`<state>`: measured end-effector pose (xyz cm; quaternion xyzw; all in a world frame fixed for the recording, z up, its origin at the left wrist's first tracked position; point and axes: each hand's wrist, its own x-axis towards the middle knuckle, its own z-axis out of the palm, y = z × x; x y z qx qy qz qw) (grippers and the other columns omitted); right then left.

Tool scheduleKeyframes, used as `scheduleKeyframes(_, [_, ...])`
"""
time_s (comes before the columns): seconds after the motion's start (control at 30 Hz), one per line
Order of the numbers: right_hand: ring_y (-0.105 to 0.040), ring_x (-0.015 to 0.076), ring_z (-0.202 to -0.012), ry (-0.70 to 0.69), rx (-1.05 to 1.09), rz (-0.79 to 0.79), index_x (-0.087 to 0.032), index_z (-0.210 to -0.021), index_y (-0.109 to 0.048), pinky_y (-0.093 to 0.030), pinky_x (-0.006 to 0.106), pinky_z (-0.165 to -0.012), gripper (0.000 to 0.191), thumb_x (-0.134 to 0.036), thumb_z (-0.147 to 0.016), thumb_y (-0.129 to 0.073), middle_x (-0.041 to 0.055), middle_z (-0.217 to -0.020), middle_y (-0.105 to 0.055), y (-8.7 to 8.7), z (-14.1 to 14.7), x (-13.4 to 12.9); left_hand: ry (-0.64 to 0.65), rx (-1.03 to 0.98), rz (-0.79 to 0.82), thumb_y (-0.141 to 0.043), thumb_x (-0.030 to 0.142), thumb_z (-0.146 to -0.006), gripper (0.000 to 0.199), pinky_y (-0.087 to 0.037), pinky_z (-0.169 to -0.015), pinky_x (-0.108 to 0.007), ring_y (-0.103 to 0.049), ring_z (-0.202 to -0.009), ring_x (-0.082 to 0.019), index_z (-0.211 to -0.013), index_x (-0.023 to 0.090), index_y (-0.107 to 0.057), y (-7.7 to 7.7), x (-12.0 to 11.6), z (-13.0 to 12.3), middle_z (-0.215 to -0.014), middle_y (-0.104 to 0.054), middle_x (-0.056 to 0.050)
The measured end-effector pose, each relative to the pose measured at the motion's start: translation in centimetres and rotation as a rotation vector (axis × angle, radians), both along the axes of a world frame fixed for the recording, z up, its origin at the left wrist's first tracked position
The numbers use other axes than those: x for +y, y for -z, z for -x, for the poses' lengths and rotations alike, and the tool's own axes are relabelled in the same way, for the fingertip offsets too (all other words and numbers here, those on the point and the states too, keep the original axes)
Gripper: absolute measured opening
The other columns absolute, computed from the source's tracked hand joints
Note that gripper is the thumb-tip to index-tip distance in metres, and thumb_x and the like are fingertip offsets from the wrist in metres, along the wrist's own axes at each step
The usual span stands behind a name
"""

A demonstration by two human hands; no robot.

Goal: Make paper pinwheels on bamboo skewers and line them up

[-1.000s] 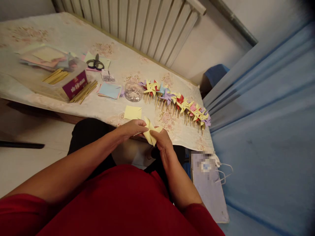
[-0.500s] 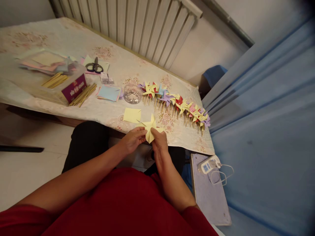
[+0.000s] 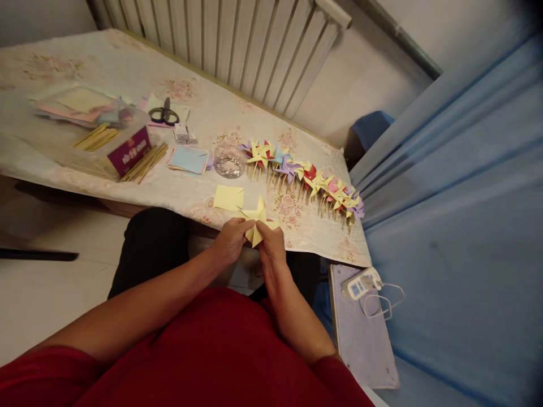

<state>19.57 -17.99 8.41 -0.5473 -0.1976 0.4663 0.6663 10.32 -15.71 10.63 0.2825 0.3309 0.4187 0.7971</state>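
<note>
A yellow paper pinwheel, its blades folded in, is held up just off the table's front edge. Both thumbs press at its middle. My left hand grips it from the left, and my right hand pinches it from the right; fingers behind the paper are hidden. Just beyond lies a square of yellow paper with slits at its corners. A round clear dish of small shiny pieces sits farther back. To its right, finished pinwheels on sticks lie in a row, in several colours.
On the left stand a clear plastic box with sticks and paper, loose wooden sticks, scissors, small boxes and stacked paper squares. A power strip with a cable rests on a low stool beside the blue curtain.
My left hand has come in closer to the pinwheel's middle, its thumb now beside the right thumb. The right hand has shifted slightly left. Things on the table stay put.
</note>
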Motion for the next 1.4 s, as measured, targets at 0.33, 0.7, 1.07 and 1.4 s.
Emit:
scheduleKeyframes(0.33, [-0.058, 0.0118, -0.06, 0.027, -0.072, 0.011, -0.017, -0.088, -0.064, -0.047, 0.024, -0.058, 0.032, -0.039, -0.068, -0.075, -0.0027, -0.071, -0.065, 0.2, -0.9, -1.2, -0.005, -0.015, 0.005, -0.071, 0.026, -0.067, 0.011, -0.044, -0.059, -0.026, -0.057, -0.057, -0.014, -0.065, 0.018, -0.065, 1.0, 0.6, 0.2, -0.059, -0.062, 0.001])
scheduleKeyframes(0.7, [-0.056, 0.0141, -0.069, 0.143, -1.039, -0.236, -0.019, -0.101, -0.068, -0.048, 0.029, -0.069, 0.019, -0.028, -0.089, -0.056, 0.0013, -0.079, -0.062, 0.8, -1.6, -5.2, -0.005, 0.022, 0.028, -0.065, 0.022, -0.071, 0.01, -0.045, -0.059, -0.025, -0.058, -0.058, -0.014, -0.063, 0.018, -0.062, 0.2, 1.0, 0.9, -0.059, -0.061, 0.0])
scheduleKeyframes(1.07, [-0.057, 0.0121, -0.054, -0.079, -0.837, -0.219, -0.021, -0.096, -0.072, -0.047, 0.027, -0.056, 0.018, -0.034, -0.089, -0.061, 0.0004, -0.078, -0.065, 0.4, -0.6, -4.3, -0.008, 0.024, -0.016, -0.065, 0.021, -0.073, 0.015, -0.04, -0.054, -0.024, -0.05, -0.053, -0.011, -0.06, 0.017, -0.06, 1.0, 0.7, 1.1, -0.057, -0.056, 0.001])
scheduleKeyframes(1.4, [-0.052, 0.0126, -0.042, -0.039, -0.475, -0.023, -0.021, -0.078, -0.062, -0.041, 0.025, -0.046, 0.022, -0.042, -0.079, -0.065, -0.0058, -0.053, -0.06, -1.8, 0.8, -3.4, -0.023, 0.065, -0.028, -0.069, 0.022, -0.069, 0.015, -0.035, -0.049, -0.024, -0.047, -0.05, -0.01, -0.06, 0.017, -0.058, 0.6, 0.5, 1.0, -0.055, -0.054, 0.003])
